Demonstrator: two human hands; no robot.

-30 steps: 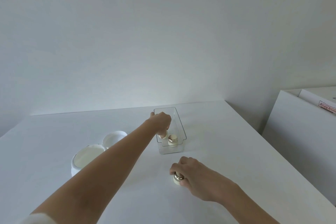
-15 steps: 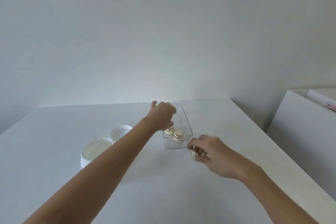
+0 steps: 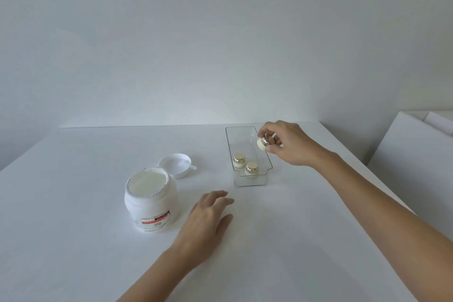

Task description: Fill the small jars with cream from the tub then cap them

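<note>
Left hand [image 3: 208, 216] flat with fingers relaxed, right hand [image 3: 286, 144] raised, grip pinched closed

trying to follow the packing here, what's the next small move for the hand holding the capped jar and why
Probably lower the capped jar into the clear tray, behind the two capped jars already standing in it. The right hand pinches it, tilted, over the tray's right rim, and the far end is bare. The left hand rests open on the table.

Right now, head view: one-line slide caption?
Right hand holds a capped jar tilted over the clear tray with two jars inside; left hand rests open beside the open cream tub.
</note>
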